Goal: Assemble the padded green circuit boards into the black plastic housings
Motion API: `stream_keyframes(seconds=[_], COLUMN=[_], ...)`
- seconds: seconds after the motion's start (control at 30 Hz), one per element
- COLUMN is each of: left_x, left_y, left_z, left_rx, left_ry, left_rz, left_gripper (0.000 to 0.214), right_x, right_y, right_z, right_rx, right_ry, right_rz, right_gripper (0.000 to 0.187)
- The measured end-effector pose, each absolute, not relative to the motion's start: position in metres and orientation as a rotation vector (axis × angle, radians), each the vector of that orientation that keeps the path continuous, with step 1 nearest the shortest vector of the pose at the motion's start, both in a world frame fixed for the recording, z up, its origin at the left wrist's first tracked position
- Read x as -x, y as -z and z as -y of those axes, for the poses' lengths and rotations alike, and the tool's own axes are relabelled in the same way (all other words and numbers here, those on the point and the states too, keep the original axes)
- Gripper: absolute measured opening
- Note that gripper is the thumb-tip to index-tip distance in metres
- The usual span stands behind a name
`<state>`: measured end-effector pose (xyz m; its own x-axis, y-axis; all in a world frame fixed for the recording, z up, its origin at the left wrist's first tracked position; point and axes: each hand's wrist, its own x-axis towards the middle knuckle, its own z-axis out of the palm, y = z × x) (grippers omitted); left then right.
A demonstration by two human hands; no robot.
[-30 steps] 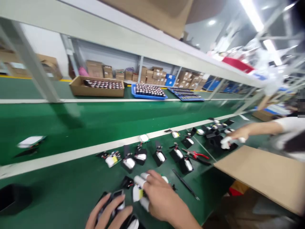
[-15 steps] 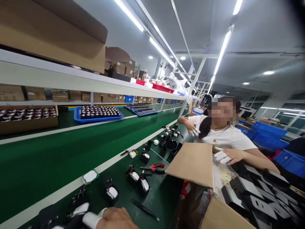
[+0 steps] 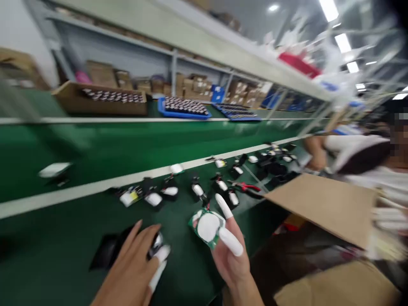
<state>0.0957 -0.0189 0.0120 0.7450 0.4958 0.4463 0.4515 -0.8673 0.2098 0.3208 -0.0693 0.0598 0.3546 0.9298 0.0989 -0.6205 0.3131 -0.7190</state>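
My right hand (image 3: 232,250), with white finger covers on thumb and forefinger, holds a small green circuit board (image 3: 194,220) bearing a round white pad (image 3: 208,227). Dark and red wires rise from the board's far edge. To the left, my left hand (image 3: 135,259) curls over a black plastic case (image 3: 108,250), its thumb and a finger covered in white. A shiny dark part (image 3: 156,243) shows between those fingers; its kind is blurred. Beyond both hands, several black cases with white pads (image 3: 197,190) stand in a row on the green bench (image 3: 178,272).
Red-handled pliers (image 3: 245,186) lie right of the row. An open cardboard box (image 3: 321,208) borders the bench on the right, with a co-worker's arm (image 3: 317,153) behind it. Blue trays (image 3: 185,114) of parts stand across the green belt (image 3: 127,144), under a long shelf.
The view has swung left and down, so both my hands now show. The round-padded board is in my right hand, and my left hand is at a black case. The co-worker slips towards the right edge.
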Motion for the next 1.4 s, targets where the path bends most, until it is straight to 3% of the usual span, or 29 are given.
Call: stream_keyframes(seconds=[0.07, 0.1, 0.27, 0.4, 0.63, 0.8, 0.97, 1.0, 1.13, 1.2, 1.4], left_x=[-0.100, -0.106, -0.119, -0.113, -0.111, -0.106, -0.112, -0.114, -0.112, -0.108, -0.108], left_y=[-0.016, -0.016, -0.003, 0.009, 0.001, -0.001, -0.001, -0.001, -0.002, -0.005, -0.016], left_z=[0.033, 0.036, 0.038, 0.037, 0.029, 0.029, 0.032, 0.034, 0.041, 0.040, 0.032], left_rx=[-2.913, -2.935, -2.570, -2.250, -1.894, -2.202, -2.411, -2.456, -2.457, -2.341, -2.073], left_ry=[-0.773, -0.760, -0.619, -0.552, -0.147, -0.526, -0.821, -0.831, -0.708, -0.721, -0.416], left_rz=[-0.847, -0.849, -1.017, -1.019, -1.040, -0.872, -0.934, -1.026, -1.095, -1.005, -0.825], left_gripper=[0.050, 0.051, 0.073, 0.088, 0.076, 0.094, 0.047, 0.045, 0.076, 0.086, 0.059], right_x=[-0.309, -0.307, -0.311, -0.307, -0.301, -0.312, -0.314, -0.312, -0.304, -0.306, -0.315], right_y=[-0.035, -0.024, 0.005, 0.006, -0.007, -0.005, 0.000, -0.002, -0.013, -0.015, -0.006], right_z=[0.087, 0.094, 0.105, 0.103, 0.097, 0.100, 0.101, 0.099, 0.093, 0.095, 0.110], right_rx=[0.611, 0.617, 0.747, 0.749, 0.726, 0.727, 0.814, 0.831, 0.908, 0.932, 0.897], right_ry=[-1.194, -1.208, -1.213, -1.215, -1.219, -1.259, -1.227, -1.204, -1.111, -1.083, -1.174], right_rz=[0.548, 0.537, 0.717, 0.787, 0.923, 0.936, 0.810, 0.753, 0.456, 0.462, 0.719], right_gripper=[0.039, 0.034, 0.070, 0.083, 0.085, 0.087, 0.079, 0.079, 0.099, 0.099, 0.089])
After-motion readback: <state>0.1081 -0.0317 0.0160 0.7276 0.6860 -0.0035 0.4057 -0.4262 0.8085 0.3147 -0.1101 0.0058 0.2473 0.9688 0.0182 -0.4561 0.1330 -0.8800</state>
